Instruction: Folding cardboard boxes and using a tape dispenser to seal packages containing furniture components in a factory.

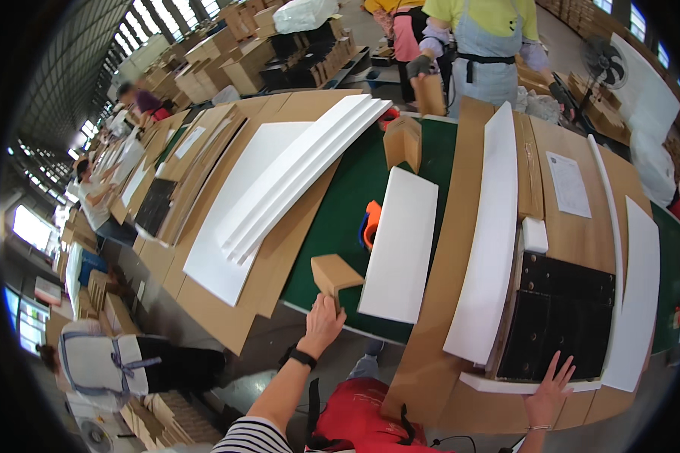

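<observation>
My left hand (323, 325) grips the lower end of a folded brown cardboard corner piece (335, 272) at the near edge of the green work surface (317, 235). Just right of that piece lies a white foam sheet (402, 245). My right hand (549, 391), fingers spread, rests at the near edge of a black panel (559, 321) and the white foam strip (485, 383) along it. The panel sits on flattened cardboard, between a long white foam sheet (487, 241) and another white sheet (633, 294).
A second cardboard corner piece (403, 142) stands farther back. An orange and blue tape dispenser (369, 225) lies beside the foam sheet. At left, long white foam strips (306, 177) lie over another carton. Across the table stands a co-worker in an apron (487, 53); a fan (606, 62) is behind.
</observation>
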`<state>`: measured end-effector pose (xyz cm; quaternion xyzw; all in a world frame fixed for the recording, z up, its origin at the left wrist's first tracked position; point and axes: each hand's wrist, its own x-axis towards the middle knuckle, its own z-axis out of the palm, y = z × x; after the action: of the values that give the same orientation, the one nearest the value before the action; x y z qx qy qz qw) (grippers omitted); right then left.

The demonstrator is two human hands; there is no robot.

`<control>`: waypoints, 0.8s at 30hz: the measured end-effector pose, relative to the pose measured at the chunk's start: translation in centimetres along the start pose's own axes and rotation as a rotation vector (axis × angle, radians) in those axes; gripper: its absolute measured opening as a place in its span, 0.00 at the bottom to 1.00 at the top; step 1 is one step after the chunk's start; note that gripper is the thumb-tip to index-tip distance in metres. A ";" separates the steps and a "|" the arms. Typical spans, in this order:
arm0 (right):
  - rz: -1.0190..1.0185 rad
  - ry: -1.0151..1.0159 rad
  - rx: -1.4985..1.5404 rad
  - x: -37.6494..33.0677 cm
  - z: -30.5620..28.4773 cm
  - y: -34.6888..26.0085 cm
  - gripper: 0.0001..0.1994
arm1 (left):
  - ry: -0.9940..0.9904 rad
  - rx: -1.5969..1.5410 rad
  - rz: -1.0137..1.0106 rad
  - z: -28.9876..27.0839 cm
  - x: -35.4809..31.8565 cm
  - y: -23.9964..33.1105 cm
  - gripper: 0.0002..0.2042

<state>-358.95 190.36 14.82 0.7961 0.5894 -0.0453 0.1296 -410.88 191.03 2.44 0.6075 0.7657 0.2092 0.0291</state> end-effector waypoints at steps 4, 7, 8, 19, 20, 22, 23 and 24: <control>0.022 -0.019 -0.069 -0.3 -0.9 -0.8 0.68 | -0.076 -0.134 -0.136 -0.7 1.7 -0.5 0.30; 0.000 0.015 -0.038 -0.2 0.4 -0.1 0.68 | -0.023 -0.184 -0.266 -1.4 5.1 -1.5 0.40; 0.000 0.028 -0.037 -0.1 0.7 0.2 0.69 | -0.116 -0.131 -0.286 -1.6 6.2 -1.5 0.48; 0.002 0.006 -0.022 0.0 1.0 1.0 0.68 | -0.679 -0.522 -0.383 -0.4 10.9 -6.8 0.71; 0.007 0.014 -0.017 0.0 1.4 1.0 0.69 | -0.663 -0.506 -0.377 -0.6 11.0 -6.7 0.70; 0.004 0.019 -0.017 0.0 1.3 0.5 0.69 | -0.631 -0.423 -0.403 -0.5 10.7 -7.3 0.70; -0.002 0.016 -0.005 -0.1 0.9 0.1 0.69 | -0.588 -0.478 -0.371 -0.4 10.5 -8.0 0.69; -0.008 0.013 0.007 -0.1 0.7 -0.2 0.69 | -0.543 -0.532 -0.338 -0.4 10.2 -8.7 0.67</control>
<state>-359.15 190.15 14.12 0.7944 0.5933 -0.0424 0.1228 -421.66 199.05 1.85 0.4775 0.7384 0.2245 0.4200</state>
